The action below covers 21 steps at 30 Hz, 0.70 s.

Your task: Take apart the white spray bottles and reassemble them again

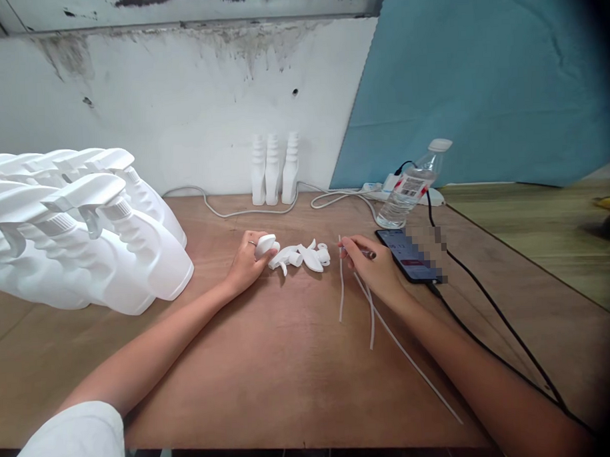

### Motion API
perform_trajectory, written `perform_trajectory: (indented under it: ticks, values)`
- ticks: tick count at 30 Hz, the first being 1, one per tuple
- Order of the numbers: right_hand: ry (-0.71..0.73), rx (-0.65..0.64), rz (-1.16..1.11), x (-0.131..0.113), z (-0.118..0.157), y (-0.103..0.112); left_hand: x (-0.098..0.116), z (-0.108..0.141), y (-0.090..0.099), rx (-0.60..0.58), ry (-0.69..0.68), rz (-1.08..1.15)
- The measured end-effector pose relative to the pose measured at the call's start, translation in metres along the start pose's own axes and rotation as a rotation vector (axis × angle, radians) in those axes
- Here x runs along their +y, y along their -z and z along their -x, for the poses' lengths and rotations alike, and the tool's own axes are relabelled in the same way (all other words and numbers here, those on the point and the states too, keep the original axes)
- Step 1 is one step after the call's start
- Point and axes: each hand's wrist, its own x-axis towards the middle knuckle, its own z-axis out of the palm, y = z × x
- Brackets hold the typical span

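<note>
My left hand (247, 262) is closed around a white spray head (266, 246) near the middle of the table. Just to its right lie more white spray heads (312, 256), close together on the brown surface. Between the fingertips of my right hand (366, 256) is a thin white tube (342, 287), which hangs toward the table's front. Two more thin tubes (414, 368) run out from below that hand across the tabletop.
White spray bottles (150, 250) crowd the left side. Three small white bottles (273, 173) stand by the wall. A phone (408, 255), a tilted clear water bottle (408, 188), a power strip (435, 196) and black cables (488, 309) are on the right.
</note>
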Motion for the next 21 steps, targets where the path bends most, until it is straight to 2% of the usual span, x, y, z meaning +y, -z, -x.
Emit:
perform_trajectory:
  ticks: [5,11,13,15,17,18,21]
  values:
    - [0.012,0.008,-0.037,-0.005,0.004,-0.001,0.002,0.001,0.001,-0.105,-0.148,-0.243]
    - [0.028,-0.031,-0.034,-0.006,0.006,-0.005,0.015,0.010,0.001,-0.300,-0.216,-0.422]
    - [0.021,-0.030,-0.035,-0.007,0.006,-0.005,0.019,0.009,0.000,-0.327,-0.202,-0.450]
    - [0.019,-0.015,-0.031,-0.007,0.006,-0.005,0.027,0.003,0.006,-0.302,-0.217,-0.492]
    - [0.026,-0.008,-0.029,-0.007,0.005,-0.004,0.043,-0.010,0.024,-0.234,-0.280,-0.568]
    - [0.033,-0.010,-0.030,-0.006,0.005,-0.004,0.055,-0.017,0.038,-0.190,-0.317,-0.620]
    - [0.039,-0.025,-0.035,-0.002,0.003,-0.006,0.100,-0.033,0.101,-0.040,-0.354,-0.713]
